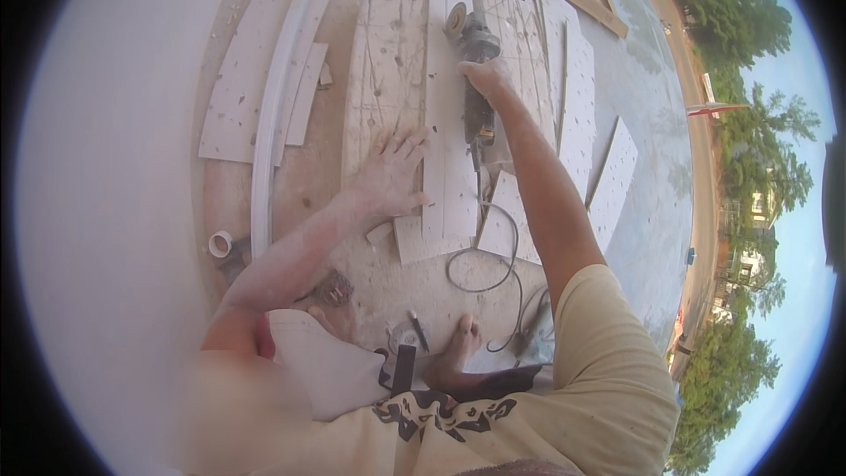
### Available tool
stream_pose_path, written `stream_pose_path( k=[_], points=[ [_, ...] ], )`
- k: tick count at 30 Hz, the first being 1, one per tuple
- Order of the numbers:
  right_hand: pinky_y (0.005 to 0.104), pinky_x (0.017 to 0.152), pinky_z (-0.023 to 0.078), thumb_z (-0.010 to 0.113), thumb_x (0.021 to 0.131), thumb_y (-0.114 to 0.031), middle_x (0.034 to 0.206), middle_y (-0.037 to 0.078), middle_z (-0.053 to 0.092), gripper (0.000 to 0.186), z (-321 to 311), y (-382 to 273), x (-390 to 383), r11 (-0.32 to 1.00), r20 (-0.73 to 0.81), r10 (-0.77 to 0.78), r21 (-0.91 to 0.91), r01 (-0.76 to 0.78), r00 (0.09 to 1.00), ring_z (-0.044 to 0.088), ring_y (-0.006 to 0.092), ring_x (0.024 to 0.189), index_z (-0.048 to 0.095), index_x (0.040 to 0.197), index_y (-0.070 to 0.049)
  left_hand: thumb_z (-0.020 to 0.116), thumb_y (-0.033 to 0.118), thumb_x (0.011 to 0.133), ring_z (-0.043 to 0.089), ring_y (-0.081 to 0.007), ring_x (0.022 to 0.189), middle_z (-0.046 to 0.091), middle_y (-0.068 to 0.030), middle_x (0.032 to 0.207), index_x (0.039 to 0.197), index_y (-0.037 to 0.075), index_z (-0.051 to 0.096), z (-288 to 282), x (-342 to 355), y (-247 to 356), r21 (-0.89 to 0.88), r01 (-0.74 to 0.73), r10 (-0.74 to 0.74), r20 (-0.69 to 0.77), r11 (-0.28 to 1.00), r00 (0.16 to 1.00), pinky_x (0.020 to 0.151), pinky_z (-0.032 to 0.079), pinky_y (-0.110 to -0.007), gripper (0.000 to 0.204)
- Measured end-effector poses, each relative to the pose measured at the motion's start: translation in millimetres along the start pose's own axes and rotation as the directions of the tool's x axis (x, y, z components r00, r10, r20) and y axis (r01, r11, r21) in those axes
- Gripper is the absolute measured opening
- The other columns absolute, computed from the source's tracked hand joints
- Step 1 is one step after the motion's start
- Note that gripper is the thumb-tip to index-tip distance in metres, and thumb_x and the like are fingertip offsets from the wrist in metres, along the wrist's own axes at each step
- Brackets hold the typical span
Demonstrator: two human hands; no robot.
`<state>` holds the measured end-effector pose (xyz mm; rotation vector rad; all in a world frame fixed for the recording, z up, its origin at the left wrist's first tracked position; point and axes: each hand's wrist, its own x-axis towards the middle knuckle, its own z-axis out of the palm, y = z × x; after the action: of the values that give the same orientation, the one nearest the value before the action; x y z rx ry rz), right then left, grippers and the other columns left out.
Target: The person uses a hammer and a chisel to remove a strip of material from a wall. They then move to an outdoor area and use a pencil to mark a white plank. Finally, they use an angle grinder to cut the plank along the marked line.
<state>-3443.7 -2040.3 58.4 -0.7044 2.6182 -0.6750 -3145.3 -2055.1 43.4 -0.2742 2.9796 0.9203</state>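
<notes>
My right hand (489, 79) is wrapped round the body of an angle grinder (478, 110). The grinder's round disc (456, 20) is at its far end, over a long narrow white strip (448, 123) with dark specks. My left hand (397, 172) lies flat, fingers spread, at the strip's left edge. Under the strip is a pale, scored and dusty slab (383, 62), showing on both sides. From the grinder's near end a black cord (480, 198) runs down and loops on the floor.
Speckled white boards lie on the left (251, 79) and right (577, 97). A long pale rail (264, 167) rests on the left boards. Nearer me are a white pipe ring (220, 244), a loose disc (405, 335), a dark pen-like stick (419, 330) and a bare foot (456, 353).
</notes>
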Motion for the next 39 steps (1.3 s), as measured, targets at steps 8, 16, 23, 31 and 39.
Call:
stream_pose_path(
  k=[8,16,23,31,39],
  points=[
    [0.0394,0.073,0.058,0.078,0.068,-0.033,0.092,0.022,0.073,0.054,1,8,-19,0.996,0.021,0.018,0.083,-0.020,1.000,0.073,0.0300,0.084,0.071,0.100,0.010,0.072,0.047,0.081,0.016,-0.0349,0.153,0.026,-0.0171,0.162,0.148,0.001,0.036,3,1,-2,0.022,-0.017,0.017,-0.019,1.000,1.000,0.126,0.009,-0.052,0.089],
    [0.0393,0.073,0.057,0.077,0.069,-0.032,0.090,0.022,0.074,0.053,2,27,-36,1.000,-0.033,0.008,0.025,-0.007,0.999,0.073,0.0298,0.083,0.071,0.099,0.011,0.072,0.048,0.082,0.016,-0.0351,0.153,0.025,-0.0167,0.162,0.148,0.001,0.037,8,5,-2,0.031,-0.034,0.035,-0.028,0.999,0.999,0.126,0.008,-0.052,0.088],
    [0.0400,0.073,0.056,0.077,0.068,-0.034,0.090,0.022,0.073,0.055,-5,11,-69,0.998,-0.016,0.056,-0.037,-0.056,0.998,0.073,0.0313,0.083,0.071,0.097,0.012,0.073,0.047,0.082,0.015,-0.0349,0.154,0.024,-0.0163,0.163,0.149,0.002,0.036,7,2,-4,0.034,-0.009,0.010,-0.013,0.999,1.000,0.126,0.008,-0.052,0.089],
    [0.0399,0.075,0.057,0.078,0.066,-0.034,0.091,0.024,0.073,0.060,-5,22,-86,0.997,-0.018,0.066,0.029,-0.065,0.998,0.073,0.0325,0.084,0.069,0.099,0.014,0.073,0.047,0.081,0.016,-0.0346,0.154,0.024,-0.0156,0.163,0.149,0.003,0.036,6,3,-2,0.038,-0.020,0.021,-0.031,0.999,0.999,0.126,0.009,-0.052,0.089],
    [0.0401,0.072,0.058,0.080,0.066,-0.031,0.092,0.025,0.072,0.061,-4,29,-105,0.996,0.022,0.092,0.006,-0.092,0.996,0.073,0.0329,0.082,0.066,0.102,0.016,0.070,0.050,0.083,0.016,-0.0351,0.154,0.023,-0.0149,0.164,0.152,0.001,0.034,6,3,-3,0.076,0.004,-0.004,0.007,0.997,1.000,0.126,0.009,-0.052,0.093]
  ],
)
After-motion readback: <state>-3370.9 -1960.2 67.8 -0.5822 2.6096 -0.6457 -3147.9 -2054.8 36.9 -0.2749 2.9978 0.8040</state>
